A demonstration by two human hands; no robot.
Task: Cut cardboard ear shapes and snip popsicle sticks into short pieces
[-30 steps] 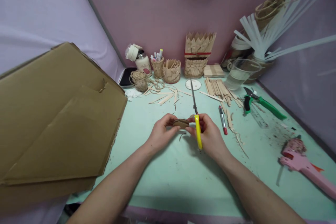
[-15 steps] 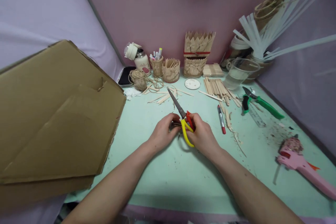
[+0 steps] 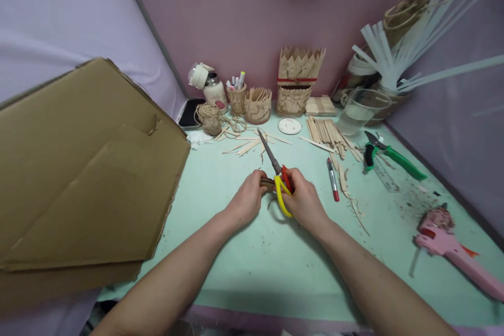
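In the middle of the table my left hand [image 3: 249, 197] pinches a small brown piece of cardboard [image 3: 268, 184], its layered edge showing between the fingers. My right hand [image 3: 305, 197] is closed round the scissors [image 3: 282, 189], which have one yellow and one red handle. Their grey blades point away from me and lie together, past the cardboard. The two hands are close together, just above the pale green tabletop. A thin brown scrap [image 3: 271, 201] shows below the cardboard piece. My right fingertips are partly hidden behind the handles.
Large cardboard sheets [image 3: 90, 168] lean over the left side. Twine [image 3: 210, 118], wooden sticks [image 3: 325, 134] and stick-covered holders [image 3: 258, 105] stand at the back. A red marker [image 3: 333, 179], green-handled pruners [image 3: 397, 156] and a pink glue gun [image 3: 452, 249] lie to the right.
The cardboard piece has turned, so more of it shows between my hands. The scissors have shifted slightly right, and the blades point a little more directly away from me.
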